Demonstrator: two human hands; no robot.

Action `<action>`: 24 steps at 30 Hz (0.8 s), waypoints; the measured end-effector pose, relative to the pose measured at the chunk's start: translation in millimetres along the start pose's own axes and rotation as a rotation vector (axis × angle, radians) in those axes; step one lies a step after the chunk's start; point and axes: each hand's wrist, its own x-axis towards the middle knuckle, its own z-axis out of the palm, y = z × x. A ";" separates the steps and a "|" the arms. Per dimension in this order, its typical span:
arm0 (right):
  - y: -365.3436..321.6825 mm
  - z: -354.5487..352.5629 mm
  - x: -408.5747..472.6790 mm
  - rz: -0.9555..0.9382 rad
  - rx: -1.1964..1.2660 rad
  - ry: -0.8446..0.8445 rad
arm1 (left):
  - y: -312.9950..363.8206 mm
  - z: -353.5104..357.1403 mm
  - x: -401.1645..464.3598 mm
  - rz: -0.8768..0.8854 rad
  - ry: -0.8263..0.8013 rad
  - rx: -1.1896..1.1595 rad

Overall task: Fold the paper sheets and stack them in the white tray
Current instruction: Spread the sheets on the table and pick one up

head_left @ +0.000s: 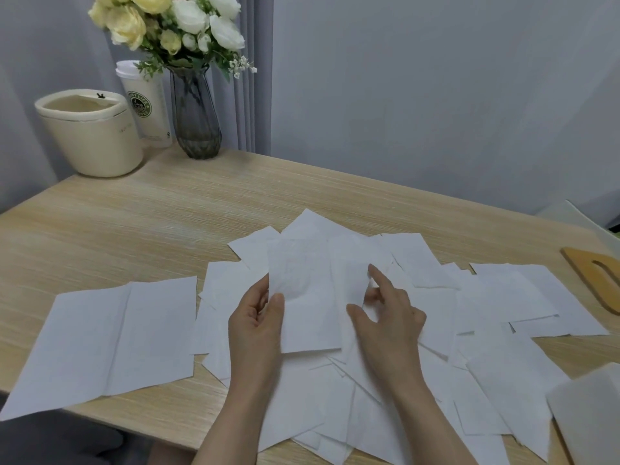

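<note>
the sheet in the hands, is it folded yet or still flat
Still flat, as far as shows. The sheet is held up over the pile, the left hand pinching its left edge and the right hand at its right side; no crease visible.
</note>
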 end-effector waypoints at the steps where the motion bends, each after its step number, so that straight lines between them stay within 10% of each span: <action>1: -1.4 1.5 -2.2 0.013 0.021 0.013 | 0.4 0.1 -0.1 0.005 0.003 0.005; 24: 16.6 -57.2 -10.0 0.248 -0.052 -0.120 | -4.2 -3.9 6.1 0.004 0.040 0.040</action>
